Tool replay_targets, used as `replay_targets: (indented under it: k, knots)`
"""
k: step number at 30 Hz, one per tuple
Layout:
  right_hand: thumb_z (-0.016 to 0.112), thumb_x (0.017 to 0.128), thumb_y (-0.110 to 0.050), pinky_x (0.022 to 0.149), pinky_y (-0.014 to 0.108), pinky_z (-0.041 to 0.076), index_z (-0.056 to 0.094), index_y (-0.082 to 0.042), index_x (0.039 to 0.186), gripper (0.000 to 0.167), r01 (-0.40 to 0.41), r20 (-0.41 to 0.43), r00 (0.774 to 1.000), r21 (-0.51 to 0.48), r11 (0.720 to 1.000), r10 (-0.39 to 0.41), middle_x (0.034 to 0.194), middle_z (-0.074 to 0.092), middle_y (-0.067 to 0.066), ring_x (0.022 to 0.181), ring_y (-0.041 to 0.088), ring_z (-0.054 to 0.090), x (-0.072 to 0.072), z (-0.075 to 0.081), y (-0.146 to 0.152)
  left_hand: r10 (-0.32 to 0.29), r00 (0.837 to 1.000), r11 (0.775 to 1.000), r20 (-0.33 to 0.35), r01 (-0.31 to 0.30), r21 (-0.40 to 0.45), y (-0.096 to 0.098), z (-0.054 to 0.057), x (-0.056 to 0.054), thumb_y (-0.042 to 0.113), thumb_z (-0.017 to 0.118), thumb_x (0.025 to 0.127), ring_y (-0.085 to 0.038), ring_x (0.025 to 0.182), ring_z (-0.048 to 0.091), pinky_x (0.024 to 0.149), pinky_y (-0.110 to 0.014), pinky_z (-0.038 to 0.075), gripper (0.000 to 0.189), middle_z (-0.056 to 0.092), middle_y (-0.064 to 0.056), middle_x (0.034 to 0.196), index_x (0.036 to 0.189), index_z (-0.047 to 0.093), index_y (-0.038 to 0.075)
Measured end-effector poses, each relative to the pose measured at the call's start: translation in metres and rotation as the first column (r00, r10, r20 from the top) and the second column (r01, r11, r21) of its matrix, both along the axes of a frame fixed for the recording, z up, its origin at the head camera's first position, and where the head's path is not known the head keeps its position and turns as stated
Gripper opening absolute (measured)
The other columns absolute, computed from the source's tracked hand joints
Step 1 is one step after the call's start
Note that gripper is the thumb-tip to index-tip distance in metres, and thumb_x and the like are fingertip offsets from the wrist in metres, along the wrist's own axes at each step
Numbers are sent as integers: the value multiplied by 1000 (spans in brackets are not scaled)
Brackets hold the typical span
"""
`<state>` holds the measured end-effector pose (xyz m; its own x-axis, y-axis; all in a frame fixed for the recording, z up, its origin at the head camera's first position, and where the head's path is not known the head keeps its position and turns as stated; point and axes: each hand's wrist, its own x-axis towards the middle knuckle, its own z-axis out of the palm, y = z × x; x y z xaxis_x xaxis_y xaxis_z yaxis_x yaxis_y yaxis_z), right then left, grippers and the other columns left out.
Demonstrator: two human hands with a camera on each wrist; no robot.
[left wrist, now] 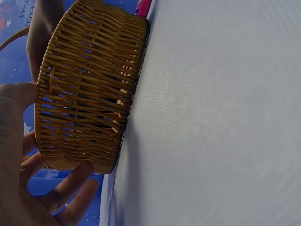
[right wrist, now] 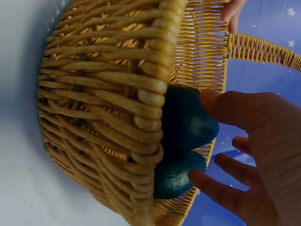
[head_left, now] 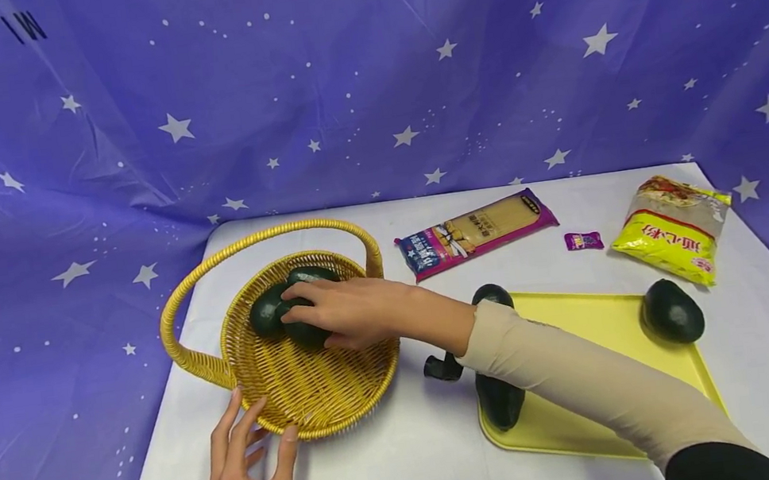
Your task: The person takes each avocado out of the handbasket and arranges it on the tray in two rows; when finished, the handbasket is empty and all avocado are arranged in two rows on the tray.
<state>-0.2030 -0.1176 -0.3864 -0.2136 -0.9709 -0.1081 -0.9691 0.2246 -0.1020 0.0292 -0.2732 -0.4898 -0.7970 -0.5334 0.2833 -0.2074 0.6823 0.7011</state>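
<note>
A yellow wicker basket (head_left: pixel 317 392) with an arched handle stands at the table's left, several dark green avocados (head_left: pixel 267 312) inside. My right hand (head_left: pixel 357 311) reaches over the rim, fingers spread above the nearest avocado (right wrist: pixel 188 120). In the right wrist view its thumb touches that avocado, and a finger is at the second avocado (right wrist: pixel 178 174). My left hand (head_left: pixel 247 473) lies at the basket's near-left side, fingers spread. Its thumb touches the rim in the left wrist view, while other fingers (left wrist: pixel 75 183) lie along the wall.
A yellow tray (head_left: pixel 582 320), partly covered by my right forearm, bears an avocado (head_left: pixel 672 313) at right and others at left. Behind it lie a noodle pack (head_left: pixel 477 232), a small purple packet (head_left: pixel 583 240) and a yellow bag (head_left: pixel 674 228). A starry blue cloth (head_left: pixel 351 84) hangs behind.
</note>
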Motion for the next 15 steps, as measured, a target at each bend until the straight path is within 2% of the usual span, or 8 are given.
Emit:
replay_targets:
  k: [7,15]
  knots:
    - [74,105,-33,102,28,57,41,-22,166,70,4,-22,1000,55,998,-3,173,29,7,154,24,43,-3,-3,-11,-7,1000,1000,14,7,15,0,0,0,23,89,92,0,107,64,85,1,44,56,45,14,165,144,69,23]
    - [78,102,-34,107,31,55,42,-22,166,75,4,-13,1000,119,993,-3,172,29,6,153,23,44,-4,-8,-20,-11,1000,1000,11,11,21,-2,1,1,22,90,92,2,107,64,85,1,45,56,45,14,165,144,70,20]
